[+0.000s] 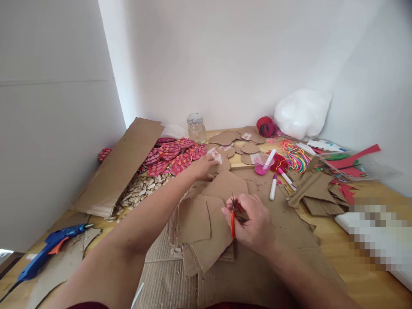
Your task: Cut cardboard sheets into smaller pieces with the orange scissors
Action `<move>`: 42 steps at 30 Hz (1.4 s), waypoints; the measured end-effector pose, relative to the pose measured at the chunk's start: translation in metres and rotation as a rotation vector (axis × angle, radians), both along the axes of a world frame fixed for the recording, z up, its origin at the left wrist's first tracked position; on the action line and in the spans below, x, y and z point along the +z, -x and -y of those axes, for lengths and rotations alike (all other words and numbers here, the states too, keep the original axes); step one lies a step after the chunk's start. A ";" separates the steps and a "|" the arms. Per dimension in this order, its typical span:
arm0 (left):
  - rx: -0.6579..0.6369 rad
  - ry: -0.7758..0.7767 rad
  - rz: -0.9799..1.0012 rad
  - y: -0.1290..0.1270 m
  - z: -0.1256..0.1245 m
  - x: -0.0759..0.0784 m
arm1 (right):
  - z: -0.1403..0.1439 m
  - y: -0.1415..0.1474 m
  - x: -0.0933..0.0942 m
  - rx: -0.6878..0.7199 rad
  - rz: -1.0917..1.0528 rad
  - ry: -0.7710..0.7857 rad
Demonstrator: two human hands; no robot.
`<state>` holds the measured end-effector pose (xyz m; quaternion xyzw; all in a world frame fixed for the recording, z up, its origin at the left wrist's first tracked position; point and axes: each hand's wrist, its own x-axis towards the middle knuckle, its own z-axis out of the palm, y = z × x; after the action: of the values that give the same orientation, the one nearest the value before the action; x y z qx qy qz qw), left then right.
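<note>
- Carefully, turn aside the orange scissors [233, 225] your right hand [255, 221] holds
- Your left hand [204, 168] is at the labelled cardboard [225, 164], behind the stacked pieces [195, 219]; whether its fingers grip, I cannot tell

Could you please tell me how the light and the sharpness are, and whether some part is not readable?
Head view: soft light, the left panel grayer than the back wall; head view: the orange-handled scissors in the right hand read fairly clearly; head view: pixel blocks cover much of the white object at right; head view: the white bag looks almost washed out.
</note>
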<state>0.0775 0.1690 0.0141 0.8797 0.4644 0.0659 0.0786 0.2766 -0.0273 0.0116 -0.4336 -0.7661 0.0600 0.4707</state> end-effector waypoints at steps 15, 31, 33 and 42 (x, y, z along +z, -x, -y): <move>0.059 -0.144 0.042 -0.032 -0.027 -0.002 | 0.006 0.004 -0.002 0.063 -0.003 0.023; 0.131 -0.253 0.182 -0.041 -0.038 -0.012 | 0.007 0.005 -0.003 0.101 0.017 0.029; 0.142 -0.270 0.218 -0.043 -0.036 -0.009 | 0.007 0.003 -0.004 0.105 0.031 0.026; 0.508 -0.327 0.227 0.092 0.019 0.031 | 0.003 -0.005 -0.009 0.084 0.061 -0.002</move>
<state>-0.0143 0.1499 0.0452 0.7236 0.6407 0.2548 -0.0314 0.2811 -0.0299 0.0031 -0.4022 -0.7976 0.0655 0.4448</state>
